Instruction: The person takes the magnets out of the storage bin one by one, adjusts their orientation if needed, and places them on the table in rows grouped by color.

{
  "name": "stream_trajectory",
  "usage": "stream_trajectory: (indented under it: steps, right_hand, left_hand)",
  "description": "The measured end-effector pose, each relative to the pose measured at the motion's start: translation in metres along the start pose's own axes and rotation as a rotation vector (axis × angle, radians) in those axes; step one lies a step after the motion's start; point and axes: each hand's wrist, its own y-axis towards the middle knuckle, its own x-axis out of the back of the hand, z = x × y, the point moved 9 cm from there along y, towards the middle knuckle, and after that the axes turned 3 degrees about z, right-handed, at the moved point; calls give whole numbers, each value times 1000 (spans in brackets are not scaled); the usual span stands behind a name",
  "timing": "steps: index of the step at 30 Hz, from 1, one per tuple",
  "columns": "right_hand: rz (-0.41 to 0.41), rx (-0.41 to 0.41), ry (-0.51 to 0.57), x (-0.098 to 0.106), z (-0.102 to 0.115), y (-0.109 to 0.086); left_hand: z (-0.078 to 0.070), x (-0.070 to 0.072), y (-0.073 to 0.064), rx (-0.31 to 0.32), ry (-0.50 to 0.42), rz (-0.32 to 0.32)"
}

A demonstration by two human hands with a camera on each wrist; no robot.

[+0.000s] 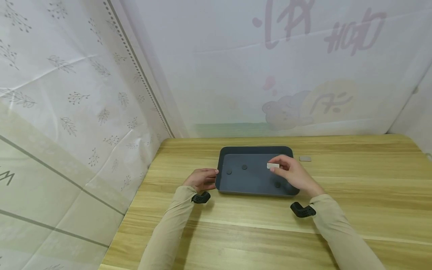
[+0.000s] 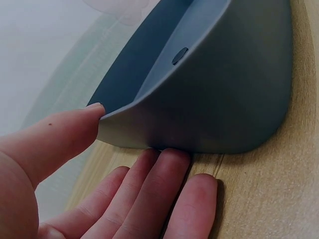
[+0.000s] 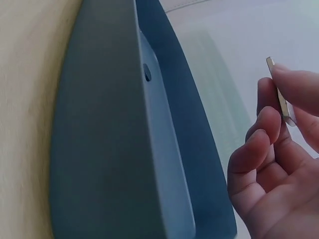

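Note:
My right hand is raised over the right part of a dark blue-grey tray. Its thumb and fingers pinch a small, thin rectangular piece, pale on its face and brassy along the edge in the right wrist view. At the tray's left end is my left hand. In the left wrist view its thumb meets the rim, while extended fingers lie at the foot of the outer wall. Inside the tray are dark round discs, two on the left and one disc near the right.
A similar flat grey rectangular piece lies on the wooden table, right of the tray. Printed cloth hangs behind the table and along its left side. Black wrist mounts stick out below both hands.

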Motion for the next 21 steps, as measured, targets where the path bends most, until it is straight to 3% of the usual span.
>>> stream_trajectory:
  steps: [4, 21]
  right_hand:
    - [-16, 8, -13, 9, -1, -3]
    - [-52, -144, 14, 45, -24, -17]
  left_hand:
    - [0, 0, -1, -4, 4, 0]
    - [-2, -1, -2, 1, -11, -12]
